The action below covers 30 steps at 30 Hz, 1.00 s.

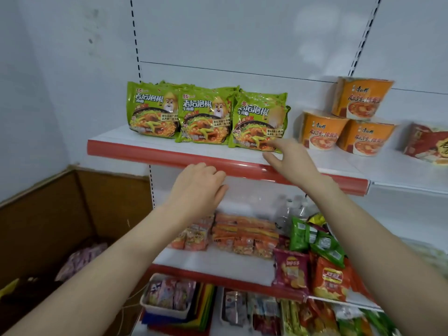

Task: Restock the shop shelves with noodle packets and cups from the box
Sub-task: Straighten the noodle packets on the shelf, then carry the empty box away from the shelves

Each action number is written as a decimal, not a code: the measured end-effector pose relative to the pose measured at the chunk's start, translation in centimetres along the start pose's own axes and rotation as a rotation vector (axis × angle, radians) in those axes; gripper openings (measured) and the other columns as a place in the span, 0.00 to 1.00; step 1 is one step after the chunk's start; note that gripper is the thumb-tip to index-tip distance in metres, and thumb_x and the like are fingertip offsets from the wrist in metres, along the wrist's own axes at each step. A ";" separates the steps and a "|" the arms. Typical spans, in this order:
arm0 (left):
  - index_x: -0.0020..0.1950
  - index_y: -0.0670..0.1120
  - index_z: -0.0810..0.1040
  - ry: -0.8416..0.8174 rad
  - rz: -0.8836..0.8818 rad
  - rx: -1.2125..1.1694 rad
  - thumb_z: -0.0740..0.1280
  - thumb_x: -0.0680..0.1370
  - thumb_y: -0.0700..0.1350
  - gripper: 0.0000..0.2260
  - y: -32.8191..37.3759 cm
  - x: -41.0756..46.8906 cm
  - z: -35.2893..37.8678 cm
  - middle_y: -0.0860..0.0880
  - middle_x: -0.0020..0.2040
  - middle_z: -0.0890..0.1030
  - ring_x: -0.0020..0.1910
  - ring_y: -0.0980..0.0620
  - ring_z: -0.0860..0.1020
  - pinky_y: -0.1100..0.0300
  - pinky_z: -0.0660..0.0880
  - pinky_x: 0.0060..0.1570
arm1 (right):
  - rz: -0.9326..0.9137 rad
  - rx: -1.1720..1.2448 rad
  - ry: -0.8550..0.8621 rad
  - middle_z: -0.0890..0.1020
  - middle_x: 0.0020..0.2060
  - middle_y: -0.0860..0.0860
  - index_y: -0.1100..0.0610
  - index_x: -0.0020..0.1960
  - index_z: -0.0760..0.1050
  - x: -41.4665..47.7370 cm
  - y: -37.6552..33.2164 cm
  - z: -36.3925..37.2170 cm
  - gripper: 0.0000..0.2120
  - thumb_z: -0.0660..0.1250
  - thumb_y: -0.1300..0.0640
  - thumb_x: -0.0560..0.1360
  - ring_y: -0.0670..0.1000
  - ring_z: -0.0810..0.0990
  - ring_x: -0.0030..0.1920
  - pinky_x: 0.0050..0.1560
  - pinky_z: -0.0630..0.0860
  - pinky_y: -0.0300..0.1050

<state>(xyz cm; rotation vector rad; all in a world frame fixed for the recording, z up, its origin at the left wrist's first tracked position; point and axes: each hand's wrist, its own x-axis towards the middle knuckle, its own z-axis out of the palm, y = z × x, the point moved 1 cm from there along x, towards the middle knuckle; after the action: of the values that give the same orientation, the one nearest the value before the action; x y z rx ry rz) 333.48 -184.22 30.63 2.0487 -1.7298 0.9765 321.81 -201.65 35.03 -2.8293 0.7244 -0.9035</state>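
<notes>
1. Green glossy plastic noodle packets (pixel 206 115) stand centre frame on white shelf (pixel 111 138): probably light, crinkly, slippery, brittle inside, so grip by side edges.
2. Open-fingered right hand (pixel 288 158) reaches the rightmost packet's corner; left hand (pixel 198 183) is loosely curled, empty.

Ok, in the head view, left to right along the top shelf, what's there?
First the left green noodle packet, middle green noodle packet, right green noodle packet, stack of orange noodle cups, red package at the right edge.
</notes>
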 end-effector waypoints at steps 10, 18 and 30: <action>0.32 0.44 0.79 -0.102 -0.199 0.058 0.64 0.71 0.47 0.11 2.2 -11.1 -3.0 0.49 0.24 0.74 0.23 0.48 0.73 0.64 0.60 0.24 | -0.231 0.123 -0.164 0.77 0.62 0.57 0.62 0.65 0.72 -4.0 -6.8 4.2 0.18 0.62 0.55 0.78 0.56 0.74 0.63 0.62 0.68 0.48; 0.50 0.46 0.79 -0.333 -0.619 0.136 0.58 0.79 0.51 0.13 4.0 -18.4 -2.2 0.48 0.43 0.81 0.41 0.50 0.78 0.59 0.74 0.40 | -0.473 0.286 -0.324 0.77 0.61 0.57 0.62 0.66 0.71 -4.4 -11.9 10.2 0.18 0.60 0.55 0.79 0.56 0.74 0.62 0.61 0.68 0.46; 0.49 0.43 0.78 -0.543 -1.180 0.337 0.59 0.80 0.50 0.13 10.8 -28.3 -1.3 0.46 0.43 0.80 0.44 0.47 0.79 0.59 0.67 0.37 | -0.784 0.365 -0.617 0.75 0.63 0.57 0.59 0.70 0.64 -8.7 -17.0 19.2 0.21 0.59 0.53 0.79 0.58 0.74 0.62 0.59 0.73 0.52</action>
<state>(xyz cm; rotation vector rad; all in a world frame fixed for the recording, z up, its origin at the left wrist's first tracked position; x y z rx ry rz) 321.35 -164.68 10.91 3.0479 -0.1983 0.3128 333.53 -183.77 18.35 -2.7626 -0.5875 -0.1127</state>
